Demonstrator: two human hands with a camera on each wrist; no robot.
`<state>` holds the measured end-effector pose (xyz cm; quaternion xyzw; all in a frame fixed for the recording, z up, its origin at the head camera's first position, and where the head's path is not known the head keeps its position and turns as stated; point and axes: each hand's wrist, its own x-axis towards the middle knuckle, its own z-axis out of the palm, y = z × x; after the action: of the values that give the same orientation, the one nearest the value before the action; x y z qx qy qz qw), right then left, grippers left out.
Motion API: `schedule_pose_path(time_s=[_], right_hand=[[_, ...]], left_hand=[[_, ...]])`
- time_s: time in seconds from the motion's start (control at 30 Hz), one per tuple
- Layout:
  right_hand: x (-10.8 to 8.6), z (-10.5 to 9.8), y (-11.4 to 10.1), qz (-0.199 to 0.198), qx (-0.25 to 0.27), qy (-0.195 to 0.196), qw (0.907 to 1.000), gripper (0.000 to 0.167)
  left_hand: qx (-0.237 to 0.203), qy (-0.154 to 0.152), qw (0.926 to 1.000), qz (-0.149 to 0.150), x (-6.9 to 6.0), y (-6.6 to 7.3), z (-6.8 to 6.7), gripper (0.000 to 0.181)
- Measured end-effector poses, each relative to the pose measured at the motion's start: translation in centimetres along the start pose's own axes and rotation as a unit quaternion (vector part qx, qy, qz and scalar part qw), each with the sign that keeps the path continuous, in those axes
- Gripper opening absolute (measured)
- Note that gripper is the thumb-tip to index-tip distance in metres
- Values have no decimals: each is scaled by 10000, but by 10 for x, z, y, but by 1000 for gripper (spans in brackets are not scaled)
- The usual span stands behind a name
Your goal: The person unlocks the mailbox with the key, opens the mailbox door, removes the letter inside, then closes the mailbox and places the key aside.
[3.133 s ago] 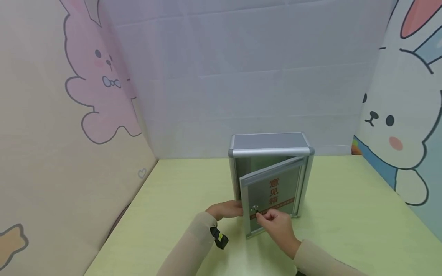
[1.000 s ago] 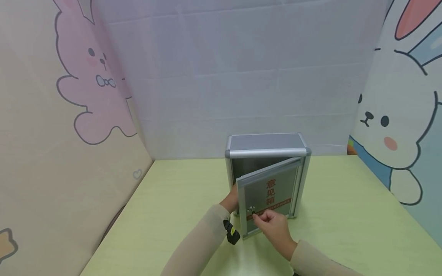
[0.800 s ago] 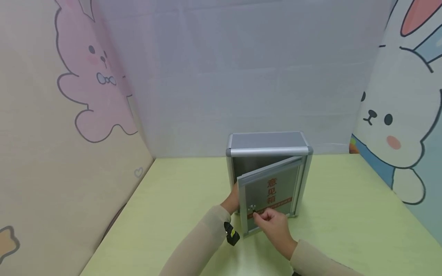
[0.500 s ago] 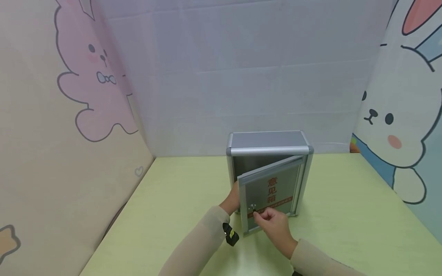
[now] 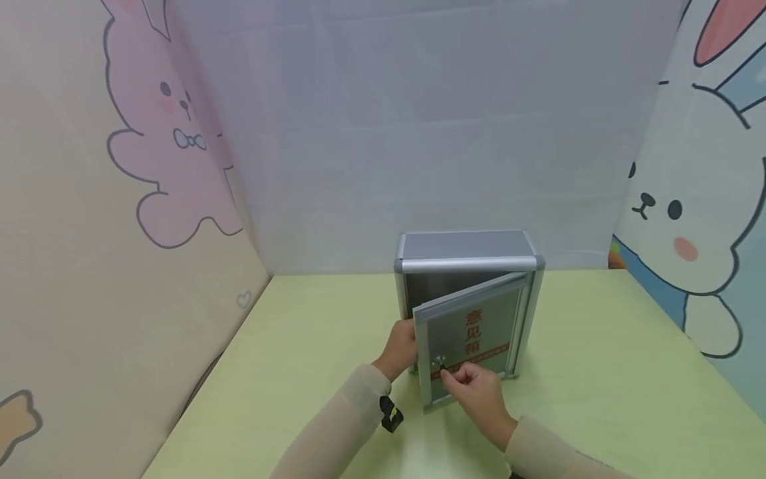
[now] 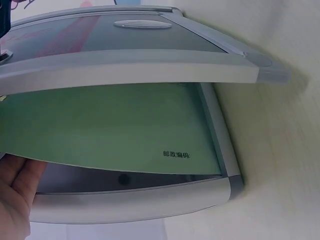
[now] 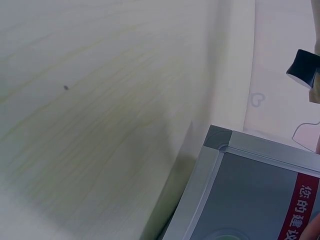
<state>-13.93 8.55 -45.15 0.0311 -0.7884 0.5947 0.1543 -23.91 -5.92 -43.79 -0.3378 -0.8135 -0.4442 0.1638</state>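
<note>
A grey metal box (image 5: 469, 246) stands on the table, its front door (image 5: 451, 332) swung partly outward and marked with red characters. At the opening's left side is my left hand (image 5: 399, 349), fingertips hidden behind the door in the head view. The left wrist view shows its fingers (image 6: 22, 175) at the edge of a green sheet (image 6: 110, 125) with small black print, apparently pinching it; the thumb is out of sight. My right hand (image 5: 481, 399) pinches a small dark key (image 5: 442, 366) at the door's lock. Only a fingertip (image 7: 313, 229) shows in the right wrist view.
The pale yellow table (image 5: 317, 319) extends around the box, with bare surface left and right. A plain light cloth (image 5: 383, 133) hangs behind it. Cartoon rabbits decorate the left wall (image 5: 72, 279) and right wall (image 5: 706, 266).
My left hand went from beside the door into the box, then drew back a little leftward. My right hand keeps its pinch at the lock, and the door stands at nearly the same angle.
</note>
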Motion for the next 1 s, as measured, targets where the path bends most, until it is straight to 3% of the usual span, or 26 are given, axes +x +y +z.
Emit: schedule_pose_path(time_s=[0.27, 0.5, 0.77, 1.0], right_hand=[[-1, 0, -1, 55, 4, 32, 10000, 28], [0, 0, -1, 129, 18, 18, 9999, 28], [1, 1, -1, -30, 1, 68, 10000, 28], [1, 1, 2, 93, 2, 30, 10000, 28]], left_hand=[[-189, 441, 9983, 333, -5, -3, -3, 5], [32, 743, 9959, 509, -3, -4, -9, 14], [-20, 933, 9950, 359, -3, -2, -14, 11], [-257, 790, 9964, 194, -7, -2, -18, 11]])
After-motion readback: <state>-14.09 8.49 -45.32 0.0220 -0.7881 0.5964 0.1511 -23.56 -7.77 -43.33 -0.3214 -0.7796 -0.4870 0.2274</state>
